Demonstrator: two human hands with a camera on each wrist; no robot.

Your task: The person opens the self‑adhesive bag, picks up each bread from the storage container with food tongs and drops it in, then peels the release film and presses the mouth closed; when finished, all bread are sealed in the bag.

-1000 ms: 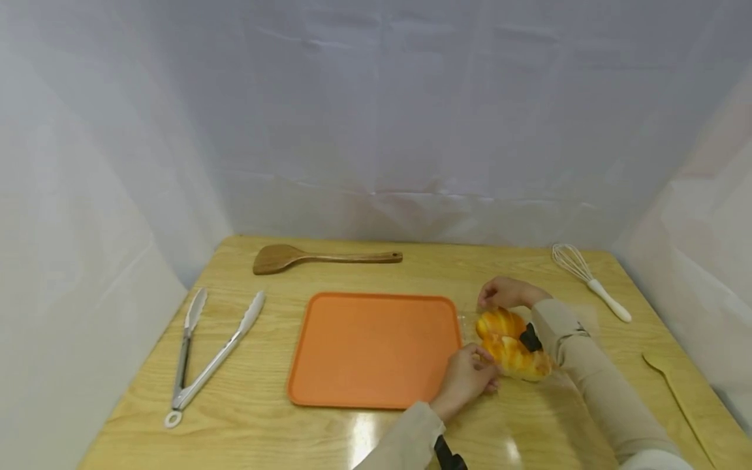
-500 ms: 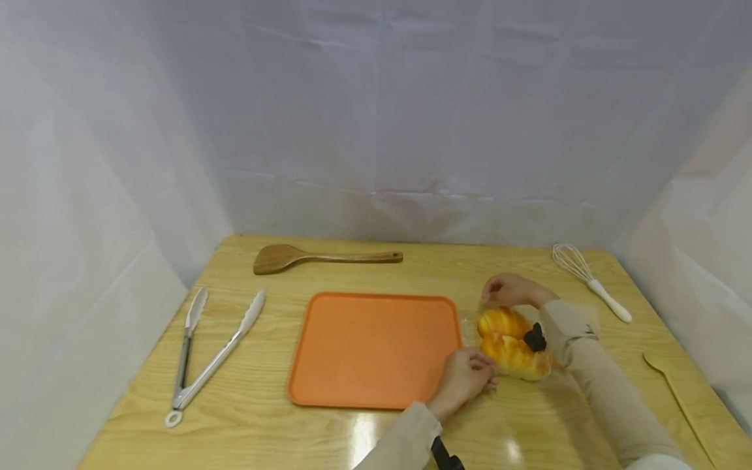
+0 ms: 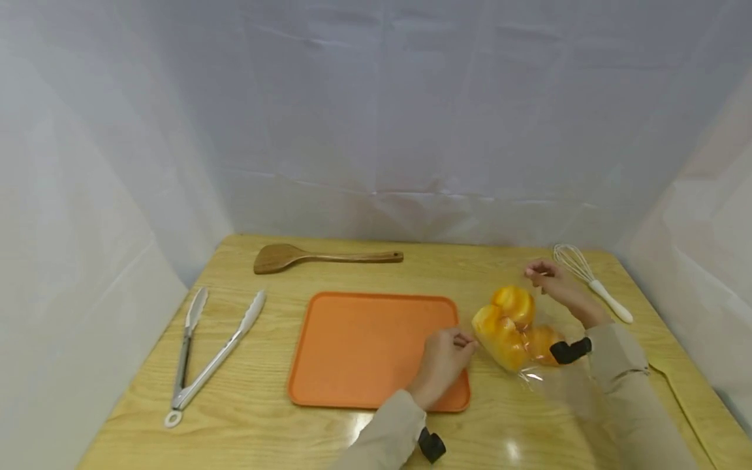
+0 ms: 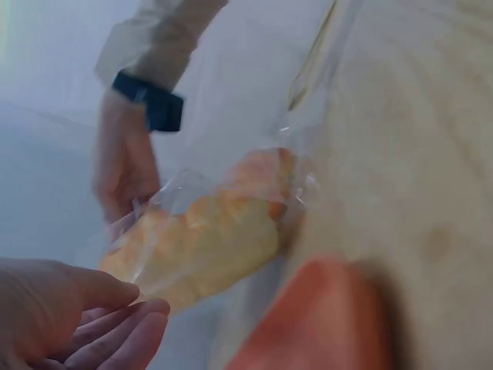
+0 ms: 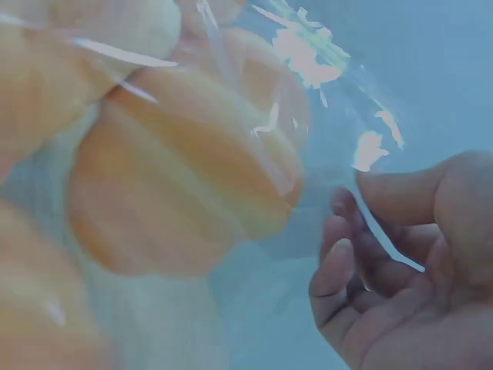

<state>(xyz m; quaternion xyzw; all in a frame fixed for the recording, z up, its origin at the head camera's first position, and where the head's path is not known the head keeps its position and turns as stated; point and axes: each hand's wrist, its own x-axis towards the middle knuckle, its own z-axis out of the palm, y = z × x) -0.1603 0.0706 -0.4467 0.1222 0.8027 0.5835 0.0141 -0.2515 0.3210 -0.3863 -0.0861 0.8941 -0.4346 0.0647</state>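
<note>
A clear plastic bag (image 3: 531,376) with several golden bread rolls (image 3: 499,339) inside is stretched between the two hands, right of the orange tray. My left hand (image 3: 437,365) pinches one side of the bag between thumb and fingertips, over the tray's right part. On the far right side, my right hand (image 3: 561,287) pinches another edge of the bag. In the right wrist view the film runs up to the thumb and fingers of the right hand (image 5: 408,254), beside a striped roll (image 5: 177,169). The rolls look tilted in the left wrist view.
An orange tray (image 3: 364,346) lies mid-table. Open metal tongs (image 3: 219,362) are on its left, and a wooden turner (image 3: 317,257) lies behind it. A white whisk (image 3: 590,277) is at the back right. A long yellowish spoon (image 3: 681,405) lies near the right edge, partly behind the right sleeve.
The hands have moved apart: the right one to the right and slightly back, the left one to the left over the tray. The bag has turned, and another roll shows.
</note>
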